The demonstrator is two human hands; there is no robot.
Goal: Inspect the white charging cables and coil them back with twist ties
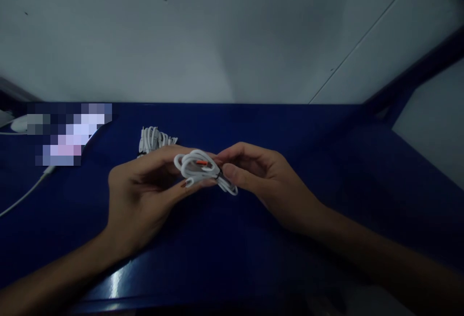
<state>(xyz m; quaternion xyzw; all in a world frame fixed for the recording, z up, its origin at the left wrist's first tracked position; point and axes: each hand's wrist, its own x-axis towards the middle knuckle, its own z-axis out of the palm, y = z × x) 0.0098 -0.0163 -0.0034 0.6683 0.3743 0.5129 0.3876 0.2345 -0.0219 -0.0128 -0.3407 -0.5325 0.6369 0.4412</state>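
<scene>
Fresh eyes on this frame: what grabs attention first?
First, the coiled white cable mid-frame in the left hand, a bright orange piece among its loops and the right hand at its dark tie. Then the bright pixelated patch at left. Another white cable bundle lies beyond the left hand.

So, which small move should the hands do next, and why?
Perhaps the right hand should gently check that the dark tie is snug: its thumb is right by the tie, and the left hand supports the white cable coil.
</scene>
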